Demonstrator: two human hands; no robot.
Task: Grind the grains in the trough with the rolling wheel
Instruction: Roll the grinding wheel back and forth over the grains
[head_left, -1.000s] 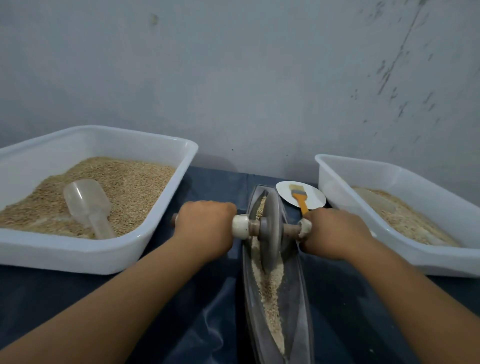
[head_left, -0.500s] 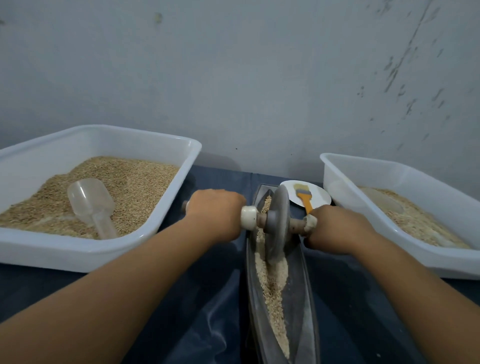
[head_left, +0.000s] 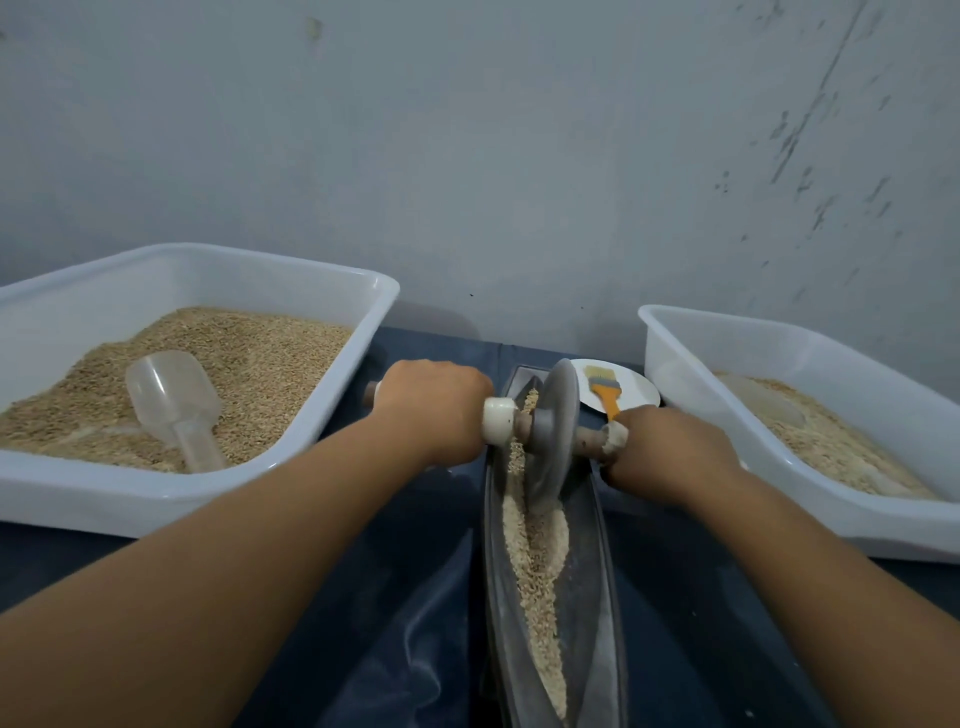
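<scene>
Plainly, label by label:

Rolling wheel: the grey disc (head_left: 555, 431) stands on edge in the far part of the trough, tilted a little, its rim down among the grains. It looks like stone or metal, so I judge it heavy and stiff, with the weight doing most of the crushing.

Where to hold: by the wooden axle (head_left: 584, 441) that runs through the wheel's middle, one hand on each side and outside the pale collars, never by the disc itself. An even push on both ends should keep the thin rim from tipping or riding up the trough wall.

Left hand: the left hand (head_left: 434, 410) is curled round the axle's left end, knuckles up, just outside the white collar (head_left: 498, 420).

Right hand: the right hand (head_left: 670, 452) is wrapped round the axle's right end in the same way.

Trough: the long, narrow, boat-shaped trough (head_left: 597, 597) lies on the dark-covered table (head_left: 363, 623), running away from the person between the two tubs.

Grains: a pale line of grains (head_left: 535, 571) runs along the trough bottom; loose and dry, likely to slide aside from the rim.

Left tub: the white tub (head_left: 156, 499) holds a heap of tan grain with a clear plastic scoop (head_left: 174, 400) lying on it.

Right tub: the white tub on the right (head_left: 779, 343) holds a shallower, paler layer; whether it is ground I cannot tell.

Plate: a small white plate (head_left: 636, 389) beyond the trough carries an orange-handled brush (head_left: 605, 389).
</scene>
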